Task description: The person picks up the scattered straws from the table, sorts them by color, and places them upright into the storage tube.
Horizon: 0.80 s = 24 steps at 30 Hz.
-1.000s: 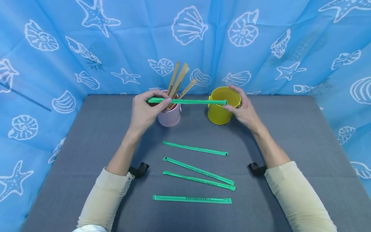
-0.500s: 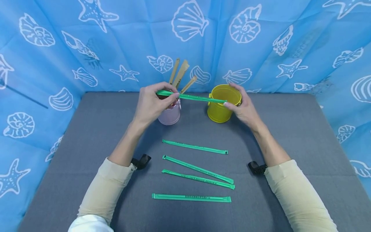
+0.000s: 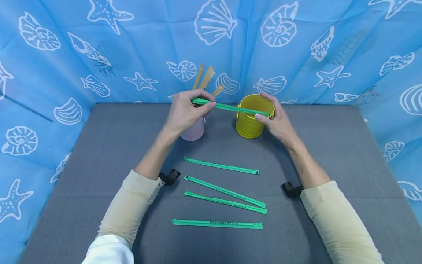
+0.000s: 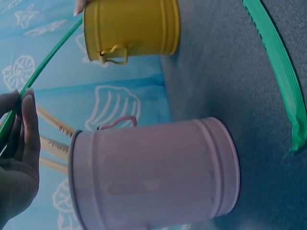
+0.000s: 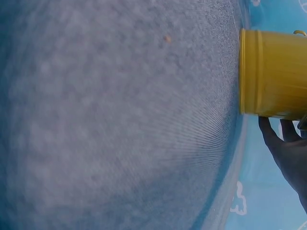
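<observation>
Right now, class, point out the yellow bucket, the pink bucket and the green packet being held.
yellow bucket (image 3: pixel 248 126), head view, front wall.
pink bucket (image 4: pixel 153 175), left wrist view, side wall.
green packet (image 3: pixel 232 108), head view, middle.

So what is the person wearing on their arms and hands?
The left hand and right hand are bare, with no gloves. Both arms have long cream sleeves pushed back from the wrists. A black strap sits at each wrist, by the sleeve's end. Something white shows near the left elbow.
</observation>
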Motion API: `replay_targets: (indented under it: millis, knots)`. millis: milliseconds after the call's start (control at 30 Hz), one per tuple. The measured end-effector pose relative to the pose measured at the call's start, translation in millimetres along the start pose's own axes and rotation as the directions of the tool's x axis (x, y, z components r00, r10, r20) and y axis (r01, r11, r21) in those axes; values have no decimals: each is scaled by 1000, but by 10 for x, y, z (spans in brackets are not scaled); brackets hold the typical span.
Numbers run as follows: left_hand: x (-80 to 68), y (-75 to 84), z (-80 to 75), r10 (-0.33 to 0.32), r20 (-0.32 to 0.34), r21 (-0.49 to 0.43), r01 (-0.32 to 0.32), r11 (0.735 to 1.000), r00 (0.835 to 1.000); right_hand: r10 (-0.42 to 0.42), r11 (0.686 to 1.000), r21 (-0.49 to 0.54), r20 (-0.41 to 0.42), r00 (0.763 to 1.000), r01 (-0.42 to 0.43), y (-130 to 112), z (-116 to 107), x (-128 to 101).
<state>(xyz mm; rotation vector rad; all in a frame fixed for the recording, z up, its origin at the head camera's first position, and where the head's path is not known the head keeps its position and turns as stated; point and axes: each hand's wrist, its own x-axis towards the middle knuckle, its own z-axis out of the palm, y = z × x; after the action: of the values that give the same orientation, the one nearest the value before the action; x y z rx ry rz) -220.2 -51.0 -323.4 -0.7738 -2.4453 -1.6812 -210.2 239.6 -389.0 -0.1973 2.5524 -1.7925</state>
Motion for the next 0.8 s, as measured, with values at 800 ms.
replay_targets:
  millis: [800]
  knots:
    - [210,-254,389,36,-93,-34,-39,999,995,-7,1000,16,9,1000,7,59,-10,18]
